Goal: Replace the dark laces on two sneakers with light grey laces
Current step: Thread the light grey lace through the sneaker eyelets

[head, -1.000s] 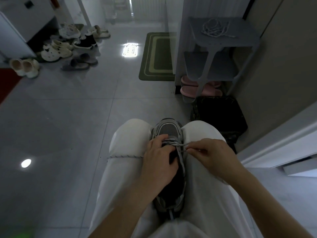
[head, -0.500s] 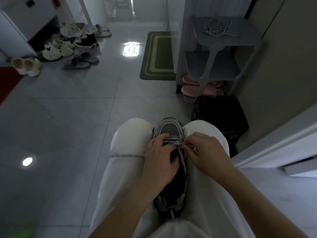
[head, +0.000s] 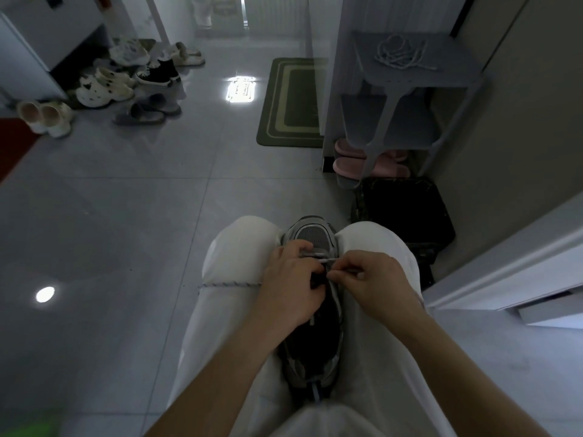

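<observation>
A grey and black sneaker (head: 312,234) lies wedged between my knees, toe pointing away from me. My left hand (head: 291,288) grips its upper from the left, fingers curled over the eyelets. My right hand (head: 375,279) pinches the light grey lace (head: 320,255) at the right eyelets near the toe. One end of that lace (head: 228,284) runs left across my thigh. A loose bundle of light lace (head: 399,53) lies on top of the grey shelf unit (head: 448,77). The second sneaker is not in view.
A black bag (head: 400,209) sits on the floor just beyond my right knee. Pink slippers (head: 372,165) lie under the shelf unit. A green mat (head: 293,102) lies farther ahead. Several shoes (head: 104,89) are scattered at the far left. A white door frame (head: 504,257) stands to the right.
My right hand has moved left, in toward the sneaker's eyelets, pulling the lace with it. My left hand has stayed on the upper.
</observation>
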`<state>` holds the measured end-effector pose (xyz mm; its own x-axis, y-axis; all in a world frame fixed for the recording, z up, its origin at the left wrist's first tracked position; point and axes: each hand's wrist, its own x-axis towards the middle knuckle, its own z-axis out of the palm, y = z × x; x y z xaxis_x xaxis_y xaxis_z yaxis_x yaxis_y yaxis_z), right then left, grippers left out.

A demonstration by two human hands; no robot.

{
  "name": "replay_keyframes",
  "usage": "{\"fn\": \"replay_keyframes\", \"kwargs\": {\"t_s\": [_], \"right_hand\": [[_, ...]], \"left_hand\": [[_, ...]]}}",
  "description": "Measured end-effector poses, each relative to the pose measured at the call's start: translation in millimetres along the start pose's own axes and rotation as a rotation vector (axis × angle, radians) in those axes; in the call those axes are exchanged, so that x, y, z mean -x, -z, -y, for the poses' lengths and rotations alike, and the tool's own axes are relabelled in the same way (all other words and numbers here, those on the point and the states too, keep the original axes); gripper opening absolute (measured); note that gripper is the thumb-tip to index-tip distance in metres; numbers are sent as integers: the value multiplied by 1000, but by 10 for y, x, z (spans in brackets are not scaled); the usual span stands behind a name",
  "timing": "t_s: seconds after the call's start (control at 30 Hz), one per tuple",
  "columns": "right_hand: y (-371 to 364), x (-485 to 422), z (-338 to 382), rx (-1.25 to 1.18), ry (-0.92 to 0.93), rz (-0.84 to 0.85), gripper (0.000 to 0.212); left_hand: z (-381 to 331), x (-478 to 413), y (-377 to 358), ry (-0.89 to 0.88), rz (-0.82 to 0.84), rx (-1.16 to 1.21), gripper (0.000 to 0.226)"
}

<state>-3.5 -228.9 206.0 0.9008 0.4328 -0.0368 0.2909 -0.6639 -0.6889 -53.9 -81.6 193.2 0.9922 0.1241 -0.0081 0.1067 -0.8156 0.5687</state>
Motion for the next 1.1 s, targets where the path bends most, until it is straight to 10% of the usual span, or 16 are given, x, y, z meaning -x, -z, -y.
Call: {"fn": "replay_keyframes", "kwargs": {"t_s": [0.37, 0.8, 0.93, 1.1], "right_hand": [[79, 87, 62, 265, -47, -48, 62], [46, 82, 51, 230, -80, -13, 37], [-32, 93, 104, 233, -52, 9, 24], [-7, 207, 25, 213, -50, 36, 64]], "left_hand": [[39, 24, 147, 35, -134, -60, 6], [1214, 471, 871, 378, -232, -90, 8], [900, 400, 715, 281, -284, -79, 33], [212, 179, 379, -44, -278, -60, 26]]}}
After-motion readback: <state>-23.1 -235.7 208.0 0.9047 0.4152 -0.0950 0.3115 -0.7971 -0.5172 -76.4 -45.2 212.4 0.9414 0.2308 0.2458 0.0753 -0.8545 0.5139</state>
